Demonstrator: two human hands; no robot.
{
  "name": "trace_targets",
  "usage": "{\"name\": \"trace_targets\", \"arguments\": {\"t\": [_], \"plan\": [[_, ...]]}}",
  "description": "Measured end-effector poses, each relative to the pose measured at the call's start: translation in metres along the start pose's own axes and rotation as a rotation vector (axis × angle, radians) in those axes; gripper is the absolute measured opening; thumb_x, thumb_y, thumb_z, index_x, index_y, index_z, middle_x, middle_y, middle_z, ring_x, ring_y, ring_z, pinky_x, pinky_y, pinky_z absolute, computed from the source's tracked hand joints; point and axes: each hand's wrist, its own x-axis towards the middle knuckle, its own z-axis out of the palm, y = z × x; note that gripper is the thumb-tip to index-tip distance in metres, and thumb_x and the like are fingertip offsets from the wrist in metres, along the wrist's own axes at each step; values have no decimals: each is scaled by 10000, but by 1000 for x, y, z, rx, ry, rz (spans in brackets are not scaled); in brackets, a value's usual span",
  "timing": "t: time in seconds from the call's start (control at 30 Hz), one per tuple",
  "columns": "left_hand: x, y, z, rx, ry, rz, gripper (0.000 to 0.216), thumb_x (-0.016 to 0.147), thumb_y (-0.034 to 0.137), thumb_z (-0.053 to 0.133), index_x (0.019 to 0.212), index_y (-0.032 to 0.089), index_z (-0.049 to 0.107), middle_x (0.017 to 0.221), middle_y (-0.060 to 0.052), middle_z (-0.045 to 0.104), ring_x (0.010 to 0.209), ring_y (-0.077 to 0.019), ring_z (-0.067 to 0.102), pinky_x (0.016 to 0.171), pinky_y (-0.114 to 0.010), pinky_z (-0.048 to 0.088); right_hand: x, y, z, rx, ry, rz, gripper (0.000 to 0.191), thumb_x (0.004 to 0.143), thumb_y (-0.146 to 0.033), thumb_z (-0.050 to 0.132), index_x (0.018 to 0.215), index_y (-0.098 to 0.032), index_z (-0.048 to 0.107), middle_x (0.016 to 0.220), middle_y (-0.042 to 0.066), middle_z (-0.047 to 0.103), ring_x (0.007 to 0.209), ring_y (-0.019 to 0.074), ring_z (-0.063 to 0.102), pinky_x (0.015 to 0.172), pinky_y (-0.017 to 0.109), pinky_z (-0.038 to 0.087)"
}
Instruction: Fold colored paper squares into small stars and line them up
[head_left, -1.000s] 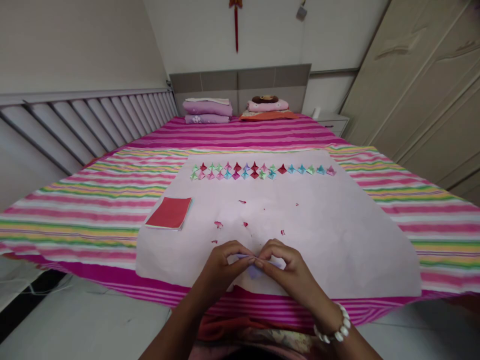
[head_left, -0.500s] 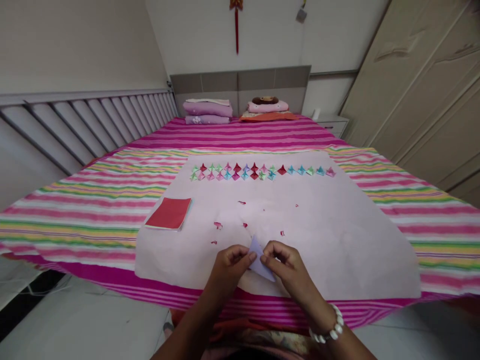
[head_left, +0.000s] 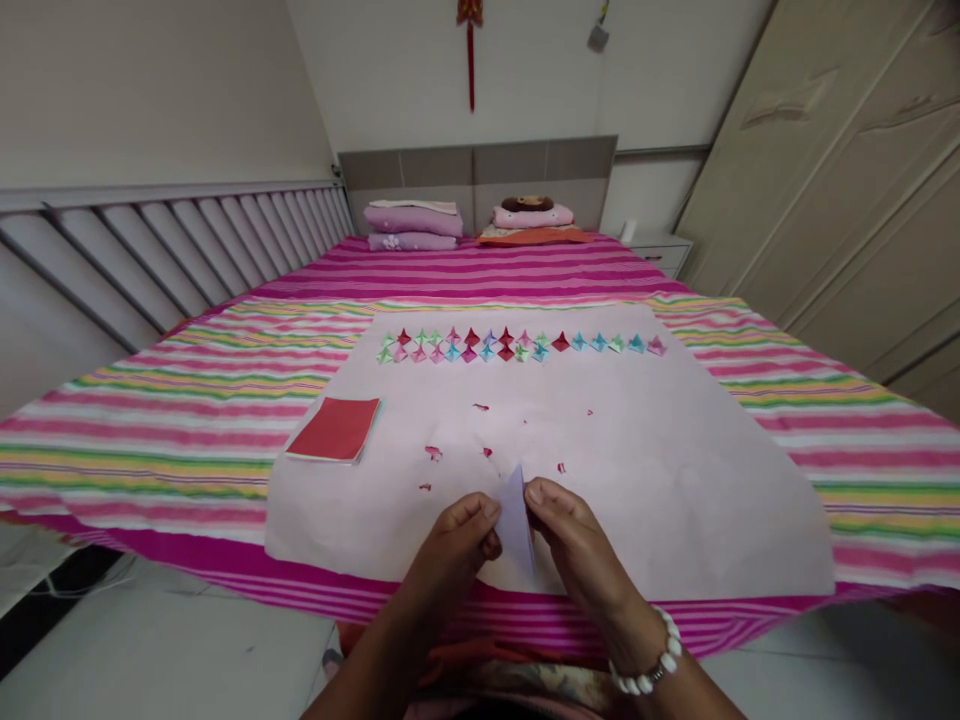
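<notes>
A folded piece of lavender paper [head_left: 516,522] is held upright between my two hands, near the front edge of a large pale sheet [head_left: 675,480]. The thumb and fingers of my left hand [head_left: 466,532] pinch its left side. My right hand [head_left: 566,528], with a white bead bracelet [head_left: 651,660] at the wrist, is closed on its right edge; some of those fingertips are hidden behind the paper. Beyond my hands lie small red paper scraps [head_left: 433,454]. Farther back, small folded paper shapes [head_left: 506,352] in red, pink, green and blue stand in two rows.
A stack of square paper [head_left: 334,430], red on top, lies at the sheet's left side. Striped bedding [head_left: 195,400] surrounds the sheet. Folded purple bedding [head_left: 415,222] and a pink pile [head_left: 532,215] sit by the headboard [head_left: 540,160]. A railing [head_left: 180,240] runs along the left.
The lavender paper has turned from a slanted, flatter pose to a more upright one, showing a narrow triangle. My right fingers have shifted to its right edge.
</notes>
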Motion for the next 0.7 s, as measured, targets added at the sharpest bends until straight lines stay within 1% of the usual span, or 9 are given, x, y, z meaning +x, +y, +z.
{"name": "trace_targets", "arguments": {"t": [0.2, 0.37, 0.43, 0.53, 0.7], "plan": [[-2, -1, 2, -88, -52, -7, 400, 729, 469, 703, 610, 175, 459, 555, 51, 423, 536, -82, 391, 575, -224, 330, -1, 1, 1, 15, -5, 22, 325, 852, -426, 602, 642, -188, 529, 596, -19, 503, 592, 133, 470, 601, 259, 398], [-2, -2, 2, -97, -41, -14, 421, 718, 472, 711, 598, 171, 442, 544, 52, 426, 524, -70, 381, 552, -211, 315, -2, 1, 2, 57, -14, 55, 309, 841, -420, 603, 644, -195, 526, 591, -20, 512, 587, 140, 490, 606, 261, 415], [-2, -2, 2, -43, -16, -9, 436, 711, 507, 697, 597, 180, 432, 550, 51, 431, 519, -75, 382, 561, -224, 332, -2, 0, 2, 63, -13, 60, 269, 831, -397, 608, 664, -193, 553, 592, -17, 521, 586, 143, 494, 613, 265, 419], [-2, 1, 1, 100, 30, 28, 421, 715, 526, 668, 598, 187, 448, 544, 52, 442, 509, -84, 375, 555, -233, 331, -1, -2, 1, 53, 23, 82, 181, 772, -338, 637, 689, -183, 593, 595, -10, 540, 573, 143, 497, 604, 268, 420], [-1, 5, -3, 457, 111, 196, 322, 750, 419, 643, 582, 171, 523, 526, 49, 453, 525, -99, 393, 537, -230, 317, 2, -4, -3, 11, 47, 118, 70, 673, -235, 655, 680, -171, 628, 600, -11, 586, 580, 130, 516, 568, 239, 401]]}}
